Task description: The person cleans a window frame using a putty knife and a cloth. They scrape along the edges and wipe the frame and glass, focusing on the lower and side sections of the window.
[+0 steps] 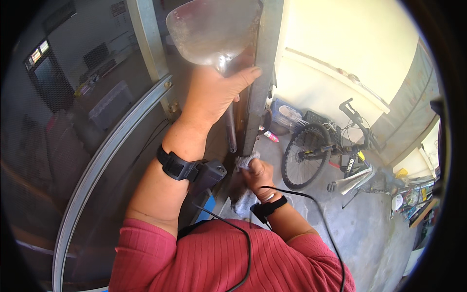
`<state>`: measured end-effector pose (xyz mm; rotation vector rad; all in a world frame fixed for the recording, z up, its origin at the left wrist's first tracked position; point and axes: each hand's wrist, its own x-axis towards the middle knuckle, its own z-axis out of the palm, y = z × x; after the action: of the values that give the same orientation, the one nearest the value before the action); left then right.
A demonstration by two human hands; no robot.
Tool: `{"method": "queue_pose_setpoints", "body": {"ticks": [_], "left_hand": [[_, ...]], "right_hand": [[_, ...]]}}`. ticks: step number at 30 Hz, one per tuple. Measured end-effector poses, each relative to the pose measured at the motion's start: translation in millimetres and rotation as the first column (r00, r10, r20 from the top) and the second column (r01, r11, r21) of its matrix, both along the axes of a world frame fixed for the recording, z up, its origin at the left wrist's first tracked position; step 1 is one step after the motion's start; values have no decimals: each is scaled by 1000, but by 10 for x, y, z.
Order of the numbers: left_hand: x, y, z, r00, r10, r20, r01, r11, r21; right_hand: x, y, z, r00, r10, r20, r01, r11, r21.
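My left hand (215, 84) is raised in front of me, wrapped around the neck of a metal spatula (215, 31) with a broad, shovel-like blade. The blade points up and away, its surface dull and stained, with a bright glint near the neck. Its dark tubular handle (230, 127) hangs below the hand and ends in a small hole. Lower and to the right, my right hand (259, 173) grips a crumpled grey cloth (247, 160), close to the upright metal door frame (255, 120). Whether the cloth touches the frame I cannot tell.
A mesh screen panel (91, 153) with a metal rail (109, 153) stands at left. At right are a bicycle (310, 157), a blue basket (286, 113) and a pile of odds and ends (416, 199) on the concrete floor (328, 226). Black cables (324, 211) hang from both wrist straps.
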<state>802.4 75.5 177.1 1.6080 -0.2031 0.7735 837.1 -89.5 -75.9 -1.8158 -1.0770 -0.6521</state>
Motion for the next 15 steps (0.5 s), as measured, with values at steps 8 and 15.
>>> {"method": "queue_pose_setpoints", "body": {"ticks": [8,15], "left_hand": [[-51,-4,-71,998,29,-50,-28,1000,11],[-103,-58,-141,982,74,-176,-68,997,40]], "right_hand": [[5,-34,226,999,-28,35,30,997,-64],[80,-12,78,999,-9,40,7,998,67]]}}
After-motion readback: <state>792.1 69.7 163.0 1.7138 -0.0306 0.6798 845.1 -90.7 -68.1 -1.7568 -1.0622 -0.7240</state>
